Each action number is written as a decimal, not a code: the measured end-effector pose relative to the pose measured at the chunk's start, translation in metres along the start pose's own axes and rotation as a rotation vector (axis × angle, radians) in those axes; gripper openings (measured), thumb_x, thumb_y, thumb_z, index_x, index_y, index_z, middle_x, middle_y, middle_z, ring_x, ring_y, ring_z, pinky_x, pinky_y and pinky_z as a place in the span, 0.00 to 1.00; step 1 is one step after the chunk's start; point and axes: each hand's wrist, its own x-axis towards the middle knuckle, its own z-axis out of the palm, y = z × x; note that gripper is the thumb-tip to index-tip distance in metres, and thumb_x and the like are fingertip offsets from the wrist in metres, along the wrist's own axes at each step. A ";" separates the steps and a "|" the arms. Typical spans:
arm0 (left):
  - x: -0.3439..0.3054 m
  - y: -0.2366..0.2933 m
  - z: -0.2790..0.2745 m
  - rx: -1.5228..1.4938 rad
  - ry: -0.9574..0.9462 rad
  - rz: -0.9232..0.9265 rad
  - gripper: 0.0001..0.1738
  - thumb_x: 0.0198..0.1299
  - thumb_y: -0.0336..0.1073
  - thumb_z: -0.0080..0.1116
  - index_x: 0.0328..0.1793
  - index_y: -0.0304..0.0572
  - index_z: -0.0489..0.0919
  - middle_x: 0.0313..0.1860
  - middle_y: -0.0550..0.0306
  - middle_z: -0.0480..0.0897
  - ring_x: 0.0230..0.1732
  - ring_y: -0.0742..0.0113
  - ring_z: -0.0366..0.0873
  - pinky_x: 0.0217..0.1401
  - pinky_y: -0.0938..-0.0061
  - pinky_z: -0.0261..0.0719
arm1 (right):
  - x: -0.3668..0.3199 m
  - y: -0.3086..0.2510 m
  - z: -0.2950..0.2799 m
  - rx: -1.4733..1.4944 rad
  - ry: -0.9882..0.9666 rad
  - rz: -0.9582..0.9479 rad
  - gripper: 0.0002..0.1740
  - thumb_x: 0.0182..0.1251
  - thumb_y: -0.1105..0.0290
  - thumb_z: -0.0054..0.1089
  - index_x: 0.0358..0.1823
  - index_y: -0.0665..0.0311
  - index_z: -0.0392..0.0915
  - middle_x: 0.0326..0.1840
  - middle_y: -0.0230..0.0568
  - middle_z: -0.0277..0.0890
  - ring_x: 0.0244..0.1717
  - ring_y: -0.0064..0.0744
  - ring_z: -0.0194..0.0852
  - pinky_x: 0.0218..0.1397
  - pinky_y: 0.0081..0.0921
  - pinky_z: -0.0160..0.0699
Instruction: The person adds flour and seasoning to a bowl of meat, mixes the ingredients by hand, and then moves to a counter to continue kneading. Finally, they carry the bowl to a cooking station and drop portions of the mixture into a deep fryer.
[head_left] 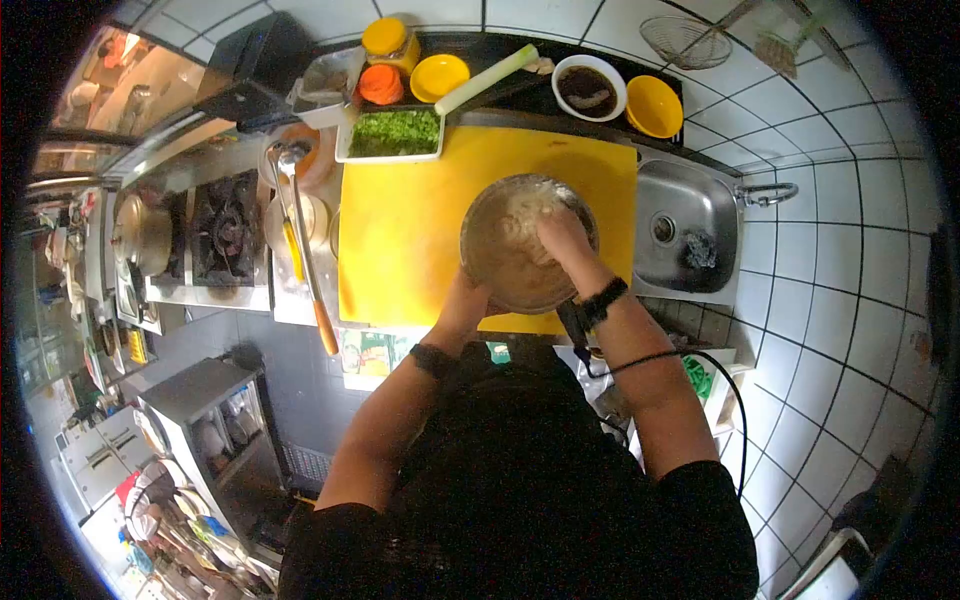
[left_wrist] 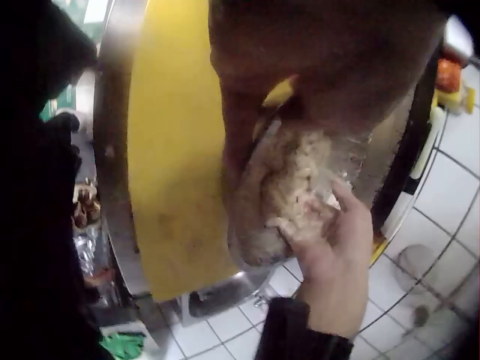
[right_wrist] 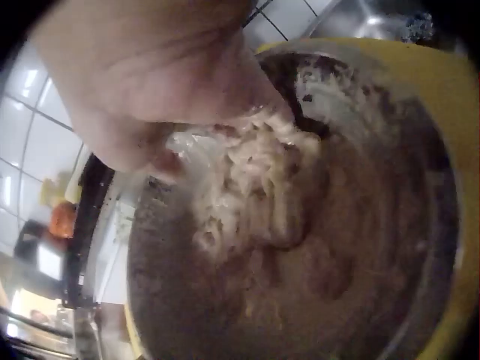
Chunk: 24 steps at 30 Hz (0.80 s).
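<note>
Evidently the metal bowl (head_left: 476,235) is held from its near left side so that it does not slide or turn under the work going on inside. The left hand (head_left: 465,303) grips the wall there, low and close to the body, though most of its fingertips are hidden. That leaves the opening to the right hand (head_left: 566,241), which reaches over the near right rim and down into the bowl. Its fingers and thumb are curled round part of a pale clump (right_wrist: 262,184), neither spread nor pressed flat together.

The bowl sits over the right half of a yellow board (head_left: 400,230) on the table (head_left: 292,306), well placed in front of the body, presumably for both arms to reach it easily. Whether its base rests flat is hidden. A white tray of chopped greens (head_left: 390,158) stands at the board's far left edge, likely to be within reach but out of the way of the elbows.

As for looks, the clump is wet, glossy and cream-coloured, made up of soft, tangled strips or small pieces; what they are is too blurred to tell. It lies toward the far side of the bowl, above a smooth brownish layer. Pale smears cling to the inner wall, which suggests a sticky coating.
</note>
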 end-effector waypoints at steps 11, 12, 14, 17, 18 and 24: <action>0.026 -0.020 -0.019 0.115 0.002 0.049 0.33 0.66 0.17 0.43 0.77 0.43 0.58 0.66 0.43 0.75 0.57 0.45 0.84 0.46 0.55 0.94 | -0.046 -0.088 -0.036 -0.350 -0.230 -0.605 0.16 0.58 0.59 0.62 0.43 0.59 0.86 0.52 0.46 0.80 0.59 0.56 0.75 0.64 0.54 0.77; 0.023 -0.017 -0.017 0.110 -0.008 0.048 0.33 0.66 0.17 0.43 0.77 0.43 0.58 0.66 0.43 0.75 0.57 0.45 0.84 0.46 0.55 0.94 | -0.050 -0.078 -0.038 -0.477 -0.256 -0.745 0.15 0.57 0.60 0.62 0.41 0.58 0.87 0.53 0.44 0.80 0.62 0.53 0.73 0.69 0.56 0.71; 0.014 -0.005 -0.010 -0.059 -0.020 0.010 0.31 0.66 0.24 0.59 0.75 0.50 0.66 0.65 0.55 0.80 0.61 0.54 0.83 0.50 0.55 0.92 | -0.061 -0.061 -0.044 -0.643 -0.312 -0.885 0.10 0.57 0.64 0.61 0.35 0.55 0.90 0.55 0.40 0.80 0.72 0.49 0.64 0.79 0.61 0.54; 0.022 -0.019 -0.014 -0.029 0.055 0.028 0.31 0.66 0.23 0.58 0.75 0.50 0.66 0.66 0.53 0.80 0.57 0.53 0.85 0.48 0.56 0.93 | -0.070 -0.034 -0.063 -0.641 -0.356 -0.835 0.09 0.56 0.69 0.64 0.37 0.57 0.89 0.66 0.41 0.74 0.78 0.51 0.58 0.78 0.58 0.56; 0.020 -0.015 -0.012 -0.034 0.053 0.030 0.31 0.66 0.23 0.58 0.75 0.50 0.66 0.66 0.53 0.80 0.57 0.53 0.85 0.48 0.56 0.93 | -0.071 -0.028 -0.066 -0.646 -0.358 -0.834 0.09 0.56 0.69 0.64 0.37 0.57 0.89 0.66 0.41 0.74 0.78 0.51 0.58 0.78 0.58 0.56; 0.015 -0.007 -0.011 -0.062 -0.018 0.002 0.35 0.67 0.18 0.50 0.78 0.46 0.56 0.68 0.42 0.74 0.59 0.43 0.82 0.44 0.54 0.95 | -0.069 -0.032 -0.075 -0.550 -0.176 -0.554 0.27 0.59 0.79 0.60 0.62 0.56 0.79 0.73 0.57 0.65 0.77 0.59 0.57 0.71 0.51 0.71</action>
